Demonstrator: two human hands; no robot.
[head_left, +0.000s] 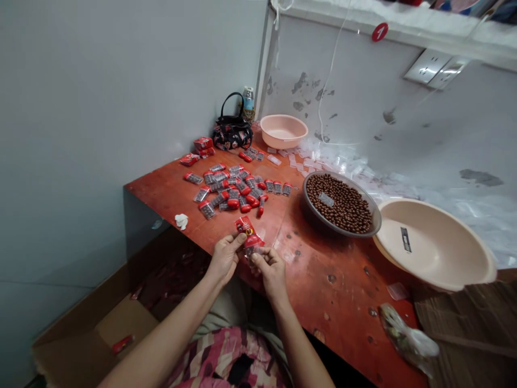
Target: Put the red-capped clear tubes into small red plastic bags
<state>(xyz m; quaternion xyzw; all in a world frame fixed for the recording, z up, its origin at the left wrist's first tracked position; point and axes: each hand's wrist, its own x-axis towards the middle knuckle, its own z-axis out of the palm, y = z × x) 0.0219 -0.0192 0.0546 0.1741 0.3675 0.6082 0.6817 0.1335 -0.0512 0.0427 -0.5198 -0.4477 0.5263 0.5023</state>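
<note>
A small packet with a red printed top and a clear lower part (251, 235) is held over the table's front edge. My left hand (225, 257) pinches its left side between thumb and fingers. At its lower end, my right hand (273, 270) is closed on the clear part, and the fingers partly cover what is inside. Just beyond lie many small clear boxes with red caps (232, 189), filled with dark pieces. To their right stands a grey bowl (307, 207) of round brown balls (339, 207), a clear plastic piece (326, 199) resting on them.
On the red table (307, 280) are a pink basin (284, 132), a beige basin (436, 253), a black floral handbag (232, 133), red packs (204, 145), crumpled tissue (181, 221) and a tied plastic bag (407, 339). Below left, a cardboard box (84, 345) holds red packets.
</note>
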